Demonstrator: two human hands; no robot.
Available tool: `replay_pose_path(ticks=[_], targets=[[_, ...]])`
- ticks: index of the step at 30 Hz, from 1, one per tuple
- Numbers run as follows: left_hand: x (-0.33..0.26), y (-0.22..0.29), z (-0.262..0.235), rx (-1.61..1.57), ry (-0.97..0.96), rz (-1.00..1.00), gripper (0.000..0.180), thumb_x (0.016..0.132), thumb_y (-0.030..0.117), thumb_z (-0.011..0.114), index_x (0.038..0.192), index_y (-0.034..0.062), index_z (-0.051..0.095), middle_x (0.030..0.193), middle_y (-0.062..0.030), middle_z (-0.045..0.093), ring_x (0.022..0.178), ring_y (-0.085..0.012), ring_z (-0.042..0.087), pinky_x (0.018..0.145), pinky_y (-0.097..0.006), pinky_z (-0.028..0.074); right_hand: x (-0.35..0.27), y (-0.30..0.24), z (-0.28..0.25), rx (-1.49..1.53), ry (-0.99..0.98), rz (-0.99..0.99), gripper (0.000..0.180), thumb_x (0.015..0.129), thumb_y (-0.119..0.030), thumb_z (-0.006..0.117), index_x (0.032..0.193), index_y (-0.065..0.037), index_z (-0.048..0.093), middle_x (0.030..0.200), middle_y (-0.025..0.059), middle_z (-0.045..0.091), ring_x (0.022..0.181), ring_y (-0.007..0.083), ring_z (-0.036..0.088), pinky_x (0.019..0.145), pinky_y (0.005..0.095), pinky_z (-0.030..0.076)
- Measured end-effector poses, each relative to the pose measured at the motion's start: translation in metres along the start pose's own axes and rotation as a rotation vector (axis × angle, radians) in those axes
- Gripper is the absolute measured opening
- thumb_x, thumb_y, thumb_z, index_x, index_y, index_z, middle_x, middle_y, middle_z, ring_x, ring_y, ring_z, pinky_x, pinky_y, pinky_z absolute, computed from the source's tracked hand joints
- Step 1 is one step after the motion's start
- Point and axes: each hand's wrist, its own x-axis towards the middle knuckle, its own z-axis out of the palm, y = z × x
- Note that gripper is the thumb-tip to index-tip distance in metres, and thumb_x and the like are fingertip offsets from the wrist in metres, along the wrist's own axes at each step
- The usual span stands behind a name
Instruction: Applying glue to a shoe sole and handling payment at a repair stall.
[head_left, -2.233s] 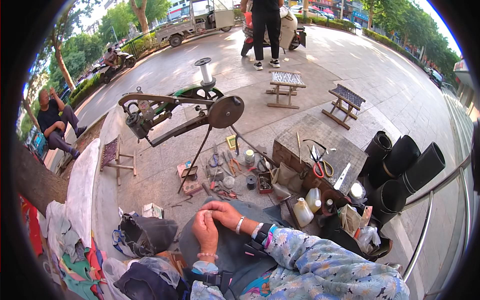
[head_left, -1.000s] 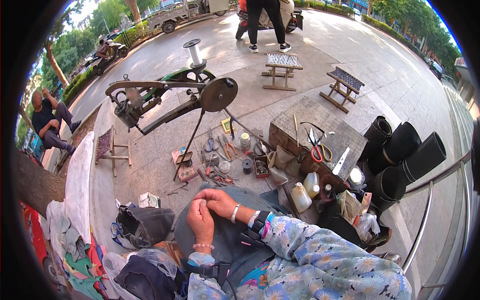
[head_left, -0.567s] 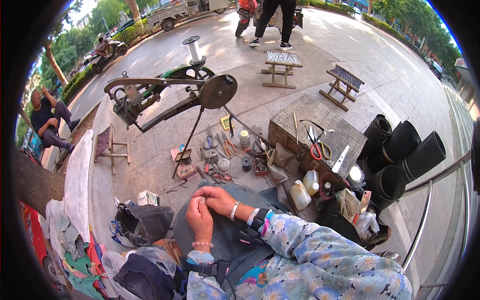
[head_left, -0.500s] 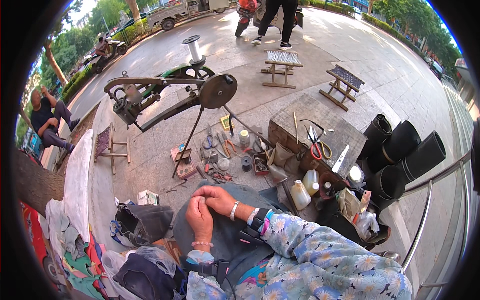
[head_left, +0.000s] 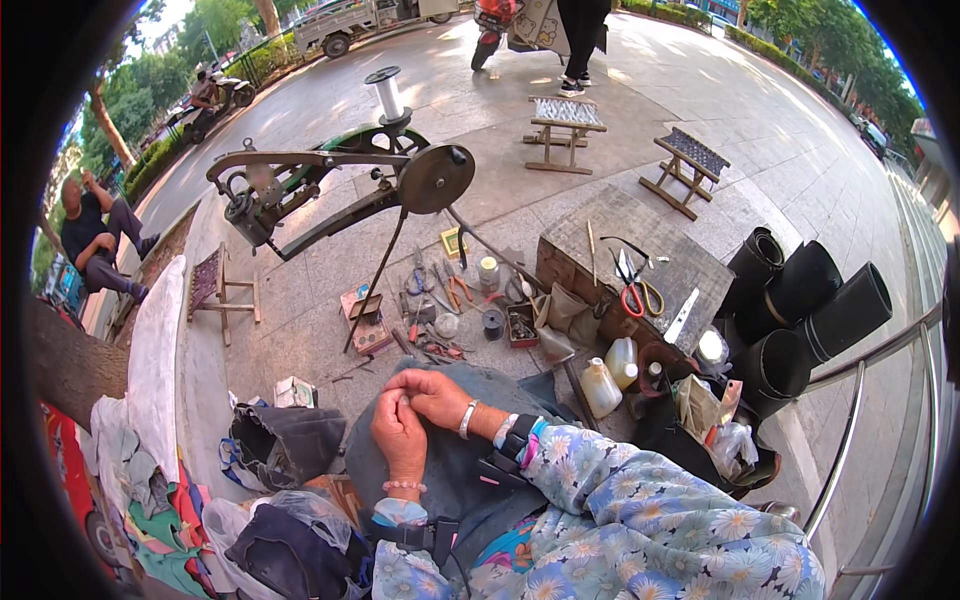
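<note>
My left hand point(head_left: 399, 438) and my right hand point(head_left: 438, 398) meet above my lap, over a dark grey-blue apron point(head_left: 470, 440). The fingers of both are curled closed and touch each other. Whatever lies between them, if anything, is hidden. A beaded bracelet is on the left wrist and a silver bangle on the right. Beyond my hands stands a hand-cranked sewing machine point(head_left: 350, 185) with a large wheel and a spool of white thread point(head_left: 388, 97). On the ground between lie pliers point(head_left: 459, 286), a spool of dark thread point(head_left: 493, 323) and several small tools.
A wooden box point(head_left: 600, 235) at right carries scissors point(head_left: 632, 290) and a knife-like blade point(head_left: 682, 318). Black rubber rolls point(head_left: 800, 285), plastic bottles point(head_left: 600, 388) and a metal railing point(head_left: 850, 440) stand beyond. Folding stools point(head_left: 565, 125), a dark bag point(head_left: 290, 445) and cloth scraps point(head_left: 165, 540) lie around.
The standing person at the back has shifted to the right, legs now together, showing more of the parked scooter. My hands have stayed in place.
</note>
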Motion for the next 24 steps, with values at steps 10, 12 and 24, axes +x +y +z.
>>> replay_pose_path(ticks=[10, 12, 24], targets=[[0.0006, 0.0049, -0.0028, 0.015, -0.018, -0.004, 0.009, 0.079, 0.000, 0.048, 0.084, -0.0007, 0.056, 0.081, -0.0157, 0.061, 0.073, -0.0301, 0.059, 0.066, -0.035, 0.047, -0.0021, -0.0040, 0.0004, -0.011, -0.013, -0.006, 0.040, 0.074, 0.010, 0.038, 0.110, 0.001, 0.052, 0.100, 0.0046, 0.058, 0.097, 0.0111, 0.053, 0.088, 0.0258, 0.041], [0.0004, 0.0058, -0.0032, 0.015, -0.021, -0.008, 0.010, 0.079, 0.000, 0.048, 0.085, -0.0007, 0.056, 0.081, -0.0157, 0.061, 0.074, -0.0301, 0.059, 0.066, -0.035, 0.047, -0.0024, -0.0039, -0.0004, -0.039, -0.002, -0.020, 0.037, 0.075, 0.008, 0.039, 0.108, 0.001, 0.054, 0.099, 0.0047, 0.059, 0.096, 0.0114, 0.053, 0.087, 0.0256, 0.041], [0.0007, 0.0047, -0.0027, 0.006, -0.022, -0.004, 0.011, 0.078, -0.001, 0.048, 0.086, -0.0008, 0.056, 0.081, -0.0161, 0.061, 0.074, -0.0305, 0.060, 0.067, -0.035, 0.047, -0.0004, -0.0008, -0.0005, -0.144, 0.071, -0.096, 0.033, 0.071, 0.003, 0.042, 0.100, -0.001, 0.058, 0.091, 0.0083, 0.060, 0.088, 0.0161, 0.056, 0.081, 0.0287, 0.043]])
